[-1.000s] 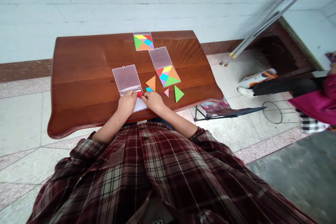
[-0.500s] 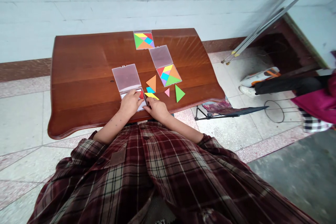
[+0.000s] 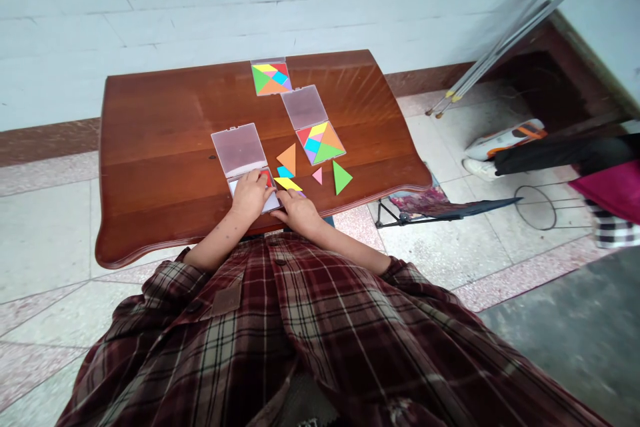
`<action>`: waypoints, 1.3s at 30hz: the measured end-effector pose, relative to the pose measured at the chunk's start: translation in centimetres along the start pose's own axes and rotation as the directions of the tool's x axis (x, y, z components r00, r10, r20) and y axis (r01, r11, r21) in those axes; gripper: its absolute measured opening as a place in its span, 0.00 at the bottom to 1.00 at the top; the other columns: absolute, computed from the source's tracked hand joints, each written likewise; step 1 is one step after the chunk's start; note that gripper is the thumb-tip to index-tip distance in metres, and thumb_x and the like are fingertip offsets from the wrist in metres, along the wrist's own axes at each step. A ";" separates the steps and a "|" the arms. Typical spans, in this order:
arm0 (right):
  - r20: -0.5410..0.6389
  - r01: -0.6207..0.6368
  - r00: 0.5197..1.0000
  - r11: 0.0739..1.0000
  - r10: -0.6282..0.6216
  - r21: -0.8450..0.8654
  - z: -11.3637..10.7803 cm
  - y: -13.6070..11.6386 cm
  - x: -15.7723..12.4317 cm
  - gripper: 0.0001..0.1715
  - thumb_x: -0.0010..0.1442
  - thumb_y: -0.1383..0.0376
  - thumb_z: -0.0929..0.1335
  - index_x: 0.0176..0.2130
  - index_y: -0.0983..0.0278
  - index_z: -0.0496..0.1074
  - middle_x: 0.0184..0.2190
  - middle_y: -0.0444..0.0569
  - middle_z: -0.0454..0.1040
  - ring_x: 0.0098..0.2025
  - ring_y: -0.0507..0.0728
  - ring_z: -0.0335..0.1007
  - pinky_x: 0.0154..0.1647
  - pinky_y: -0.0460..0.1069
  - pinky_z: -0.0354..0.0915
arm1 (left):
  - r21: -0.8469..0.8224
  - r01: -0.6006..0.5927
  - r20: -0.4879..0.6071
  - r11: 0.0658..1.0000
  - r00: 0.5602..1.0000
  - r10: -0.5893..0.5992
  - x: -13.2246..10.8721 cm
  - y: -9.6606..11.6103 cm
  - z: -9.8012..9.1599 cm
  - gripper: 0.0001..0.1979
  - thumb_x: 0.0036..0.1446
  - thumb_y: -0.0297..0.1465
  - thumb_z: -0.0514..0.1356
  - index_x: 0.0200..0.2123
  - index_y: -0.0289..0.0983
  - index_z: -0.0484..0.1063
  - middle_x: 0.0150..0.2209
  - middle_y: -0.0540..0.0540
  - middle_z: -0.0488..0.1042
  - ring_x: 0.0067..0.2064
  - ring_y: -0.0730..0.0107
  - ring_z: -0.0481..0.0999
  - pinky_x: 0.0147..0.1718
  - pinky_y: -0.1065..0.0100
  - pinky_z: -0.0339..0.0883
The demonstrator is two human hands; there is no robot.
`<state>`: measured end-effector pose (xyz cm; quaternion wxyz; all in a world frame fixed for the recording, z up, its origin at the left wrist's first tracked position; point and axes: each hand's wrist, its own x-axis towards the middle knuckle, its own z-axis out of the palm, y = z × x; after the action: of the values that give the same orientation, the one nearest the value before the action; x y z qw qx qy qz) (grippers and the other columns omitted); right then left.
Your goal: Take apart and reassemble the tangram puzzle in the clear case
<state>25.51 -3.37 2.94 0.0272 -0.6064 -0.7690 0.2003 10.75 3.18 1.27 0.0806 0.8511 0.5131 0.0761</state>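
Note:
My left hand rests over the tray of an open case with a clear lid, its fingers on a red piece at the tray's upper right corner. At the tray's right edge, my right hand grips the case's side. Loose pieces lie to the right: an orange triangle, a blue piece, a yellow piece, a pink triangle and a green triangle. A bit of purple shows beside my right fingers.
Two filled puzzle cases, one at the back and one open at the centre right, lie on the wooden table. Crutches lean at the right, near a person's leg and a folding stool.
The case's right edge, which stood tilted between my hands, now appears lower. My right hand has shifted slightly left. The whole view has moved a little.

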 end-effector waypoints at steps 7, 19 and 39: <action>0.015 -0.009 1.000 1.000 0.009 0.007 -0.2 -0.1 0.2 0.22 0.64 0.55 0.65 0.52 0.66 0.66 0.49 0.59 0.70 0.48 0.61 0.70 0.45 0.52 0.66 | -0.039 0.046 -0.052 0.998 0.998 -0.048 -0.5 -0.2 -0.1 0.15 0.60 0.36 0.58 0.45 0.31 0.72 0.47 0.34 0.71 0.49 0.52 0.70 0.49 0.57 0.63; -0.001 -0.006 1.000 1.000 0.006 0.029 0.1 0.2 0.3 0.22 0.64 0.54 0.65 0.52 0.65 0.66 0.49 0.57 0.71 0.48 0.61 0.70 0.44 0.52 0.65 | 0.054 0.106 0.012 0.993 0.994 -0.107 0.1 -0.2 -0.6 0.15 0.62 0.34 0.52 0.43 0.32 0.74 0.43 0.36 0.74 0.46 0.51 0.71 0.46 0.56 0.61; -0.249 -0.581 0.773 0.809 0.583 0.092 -4.4 10.4 -0.4 0.32 0.59 0.52 0.68 0.56 0.67 0.63 0.51 0.61 0.67 0.47 0.64 0.71 0.44 0.53 0.64 | -0.235 0.206 -0.402 0.950 0.869 -0.288 -6.9 -7.1 -0.4 0.12 0.59 0.32 0.49 0.36 0.36 0.72 0.35 0.39 0.74 0.39 0.58 0.72 0.43 0.58 0.65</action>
<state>36.44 -0.64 3.56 0.0695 -0.8354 -0.5320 0.1194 1.35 0.35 -0.21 0.0528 0.7288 0.6139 0.2987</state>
